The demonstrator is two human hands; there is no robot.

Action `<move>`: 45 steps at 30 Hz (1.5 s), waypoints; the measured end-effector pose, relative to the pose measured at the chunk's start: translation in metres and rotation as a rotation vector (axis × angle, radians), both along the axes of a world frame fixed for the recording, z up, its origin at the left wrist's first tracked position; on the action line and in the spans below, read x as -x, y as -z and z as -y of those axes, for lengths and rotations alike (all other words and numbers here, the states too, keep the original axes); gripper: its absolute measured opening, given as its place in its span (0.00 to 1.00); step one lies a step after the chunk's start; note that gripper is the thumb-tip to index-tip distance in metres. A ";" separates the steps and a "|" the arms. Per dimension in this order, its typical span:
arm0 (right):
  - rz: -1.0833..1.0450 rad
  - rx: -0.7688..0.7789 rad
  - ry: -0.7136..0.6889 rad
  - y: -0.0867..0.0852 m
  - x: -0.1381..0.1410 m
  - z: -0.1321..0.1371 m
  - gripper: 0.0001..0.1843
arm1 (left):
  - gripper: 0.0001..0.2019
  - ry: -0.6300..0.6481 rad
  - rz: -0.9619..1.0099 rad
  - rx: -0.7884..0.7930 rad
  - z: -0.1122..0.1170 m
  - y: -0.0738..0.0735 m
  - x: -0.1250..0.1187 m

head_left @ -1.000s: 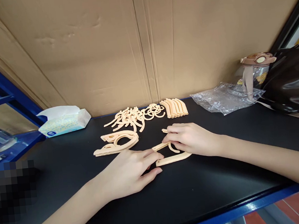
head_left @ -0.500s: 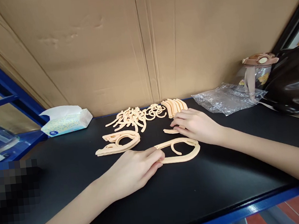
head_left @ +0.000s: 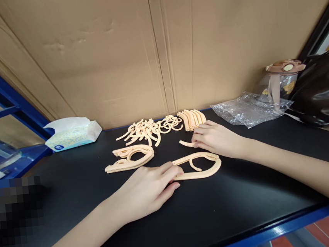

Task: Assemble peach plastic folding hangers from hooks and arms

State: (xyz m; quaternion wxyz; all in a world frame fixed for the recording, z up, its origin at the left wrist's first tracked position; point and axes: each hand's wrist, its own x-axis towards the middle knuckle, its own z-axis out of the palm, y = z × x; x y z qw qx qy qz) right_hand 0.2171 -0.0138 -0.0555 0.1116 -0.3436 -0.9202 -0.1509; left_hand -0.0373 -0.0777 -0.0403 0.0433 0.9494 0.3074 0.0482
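The fingers and thumb of my left hand (head_left: 155, 184) are closed about the left ends of a cream folding clothes hanger (head_left: 207, 172), which lies folded with its curved hook inside. Just behind it, my right hand (head_left: 212, 137) pinches a slim curved cream hanger piece (head_left: 186, 143), partly hidden under the fingertips. More folded hangers (head_left: 133, 165) lie stacked to the left, behind my left wrist. Farther back are a loose heap of hanger parts (head_left: 143, 130), some curled hooks (head_left: 169, 124) and a row of hanger arms (head_left: 192, 117).
A tissue pack (head_left: 74, 134) stands at the back left of the black table (head_left: 191, 222). Crumpled clear plastic (head_left: 241, 110), a drinking bottle (head_left: 286, 76) and a dark bag (head_left: 321, 93) are at the right. Behind everything rises a cardboard wall (head_left: 103, 59).
My right hand has shifted slightly on the curved hanger piece, leaving its left end more exposed. My left thumb has moved a little away from the folded hanger's edge.
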 end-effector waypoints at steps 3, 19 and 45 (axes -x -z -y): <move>0.015 -0.061 0.007 0.000 0.001 0.000 0.13 | 0.07 0.004 -0.011 -0.009 0.000 -0.001 0.000; -0.123 -0.339 -0.333 -0.006 0.032 0.052 0.09 | 0.08 0.046 0.272 -0.339 0.000 -0.004 0.004; -0.393 -0.175 -0.168 -0.002 0.021 0.030 0.13 | 0.14 -0.224 0.307 -0.349 -0.007 -0.009 0.014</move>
